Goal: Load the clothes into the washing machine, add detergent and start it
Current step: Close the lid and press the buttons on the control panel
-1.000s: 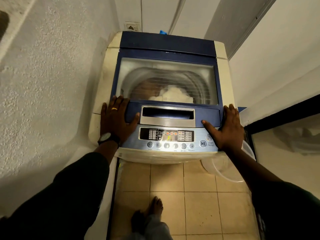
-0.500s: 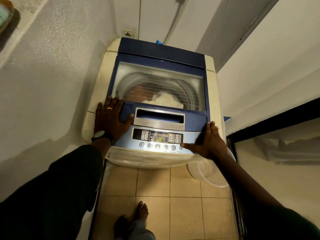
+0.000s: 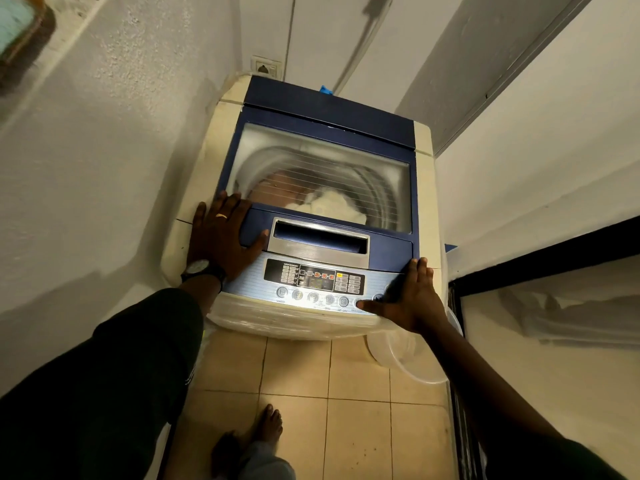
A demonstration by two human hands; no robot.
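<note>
Cream and blue top-loading washing machine (image 3: pixel 424 188) sits in a narrow nook, white wall tight on its left. Tinted see-through lid (image 3: pixel 322 178) is down. Through it: white and pale brownish clothes (image 3: pixel 332 204) lying in the metal drum.

Left hand (image 3: pixel 221 237) lies flat, fingers spread, palm down on the machine's front-left corner, thumb reaching onto the blue lid frame; gold ring on one finger, dark wristwatch (image 3: pixel 199 268) on the wrist. Holding nothing.

Right hand (image 3: pixel 410 299) also open and flat at the front-right corner, empty. Its thumb is stretched left along the row of round buttons on the grey control panel (image 3: pixel 313 282), tip touching a button near the right end.

Panel display shows lit red and green indicators.

Clear round plastic tub (image 3: pixel 415 362) on the beige tiled floor (image 3: pixel 346 427), just below the right hand. One bare foot (image 3: pixel 263 427) on the tiles.
</note>
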